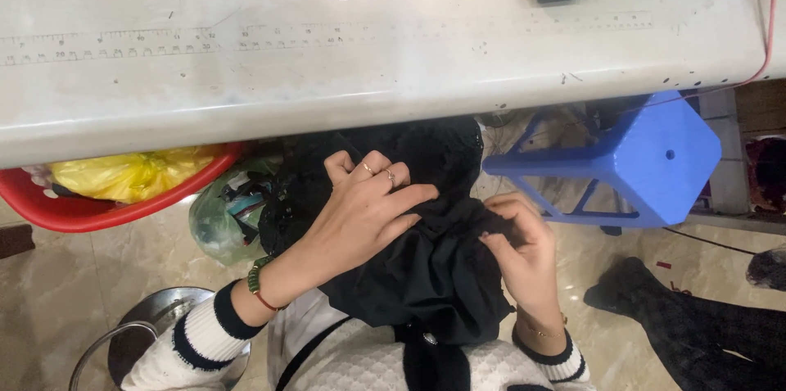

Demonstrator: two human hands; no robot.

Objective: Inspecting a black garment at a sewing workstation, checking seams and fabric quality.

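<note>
Both hands work a bundle of black cloth held in the lap, just below the near edge of the white worktop. The left hand lies over the top of the bundle with fingers curled and pressing down, gripping a fold. The right hand pinches a gathered edge of the same cloth between thumb and fingertips; what exactly sits under those fingertips is hard to tell, since the cloth is dark and bunched.

To handle this well, the left hand should keep the bulk pinned steady while the right works only the small pinched part, drawing the fabric taut between the two so the spot stays in sight.

Under the worktop's left end sits a red basin with a yellow bag in it; a blue stool stands on the floor to the right, and more dark cloth lies on the tiles nearby.
</note>
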